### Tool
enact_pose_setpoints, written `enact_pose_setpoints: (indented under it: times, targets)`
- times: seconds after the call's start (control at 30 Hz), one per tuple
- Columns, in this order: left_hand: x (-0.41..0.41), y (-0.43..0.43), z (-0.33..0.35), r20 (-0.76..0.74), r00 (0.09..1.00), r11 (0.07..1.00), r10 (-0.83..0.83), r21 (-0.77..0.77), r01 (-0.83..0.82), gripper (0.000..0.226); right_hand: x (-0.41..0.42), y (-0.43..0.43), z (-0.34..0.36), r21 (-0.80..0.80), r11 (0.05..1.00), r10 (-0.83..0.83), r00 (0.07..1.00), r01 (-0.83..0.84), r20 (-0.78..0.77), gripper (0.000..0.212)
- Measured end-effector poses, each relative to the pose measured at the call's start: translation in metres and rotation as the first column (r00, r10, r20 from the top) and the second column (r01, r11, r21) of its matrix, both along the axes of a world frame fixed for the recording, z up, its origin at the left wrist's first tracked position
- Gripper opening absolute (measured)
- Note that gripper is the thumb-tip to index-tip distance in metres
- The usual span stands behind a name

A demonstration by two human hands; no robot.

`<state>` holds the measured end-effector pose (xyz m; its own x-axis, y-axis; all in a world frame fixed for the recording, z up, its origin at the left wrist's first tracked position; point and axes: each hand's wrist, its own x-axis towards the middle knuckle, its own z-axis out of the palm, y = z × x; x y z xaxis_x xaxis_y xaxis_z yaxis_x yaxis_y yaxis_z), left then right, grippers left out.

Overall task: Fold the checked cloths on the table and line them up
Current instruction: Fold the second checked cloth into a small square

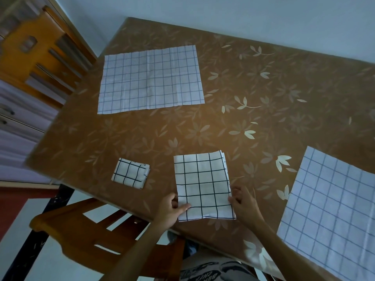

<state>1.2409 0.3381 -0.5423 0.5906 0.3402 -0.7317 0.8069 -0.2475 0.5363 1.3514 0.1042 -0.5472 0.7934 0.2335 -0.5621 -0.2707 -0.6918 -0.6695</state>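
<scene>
Near the front edge of the table (274, 82), right before the person, lies a half-folded cloth (203, 185), white with bold black checks, its layered edges showing at the far right corner. Both hands are on its near end. The left hand (170, 209) pinches the left edge, thumb lying on top of the fabric and fingers curled under. The right hand (242, 201) holds the right edge the same way, fingers bent around the border.

Just to the left of it, a little apart, sits a small folded cloth (130, 173) of the same black check, a compact square with its stacked edges facing right.

Further out, two larger cloths lie spread flat. One unfolded cloth (151, 79) with a fine dark grid rests at the far left part of the table, creased along old fold lines. Another flat cloth (332, 216) with a bluish grid covers the near right corner, running out of view at the picture's edge.

All four sit on a brown covering printed with pale flowers and leaves. A wooden chair (97, 234) stands at the near left side of the table, partly tucked beneath the left forearm. Beyond the table's left edge there is orange-brown wooden furniture (38, 55), and a pale wall (223, 11) rises behind.
</scene>
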Motion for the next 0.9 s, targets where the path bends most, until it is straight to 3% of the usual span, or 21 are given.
enact_pose_setpoints:
  times: [0.17,0.27,0.33,0.53,0.67,0.77,0.9]
  targets:
    - [-0.005,0.004,-0.008,0.017,0.999,0.998,0.032,-0.048,-0.031,0.077,-0.005,-0.002,0.002,0.033,0.999,-0.028,0.999,0.029,-0.026,0.022]
    - [-0.005,0.007,0.002,0.037,0.996,0.978,0.077,-0.196,-0.068,0.045,-0.008,-0.005,0.010,0.135,0.990,-0.016,0.993,0.032,-0.118,0.049]
    - [-0.007,0.012,0.005,0.035,0.999,0.955,0.038,-0.295,-0.026,0.047,-0.010,-0.008,0.011,0.192,0.980,-0.023,0.987,0.054,-0.162,0.060]
    - [-0.004,0.020,0.013,0.068,0.996,0.966,-0.062,-0.246,0.077,0.046,-0.009,-0.011,0.021,0.220,0.970,-0.073,0.989,0.100,-0.130,0.055]
    - [-0.001,0.016,0.016,0.062,0.996,0.968,-0.059,-0.241,0.072,0.051,-0.012,-0.013,0.021,0.206,0.974,-0.072,0.988,0.099,-0.137,0.049]
    - [-0.004,0.011,0.016,0.058,0.998,0.972,-0.032,-0.229,0.045,0.047,-0.017,-0.013,0.019,0.293,0.948,-0.067,0.978,0.125,-0.198,0.047]
    - [-0.008,0.010,0.013,0.074,0.997,0.973,0.022,-0.231,-0.005,0.046,-0.018,-0.016,0.016,0.277,0.957,-0.027,0.980,0.082,-0.196,0.054]
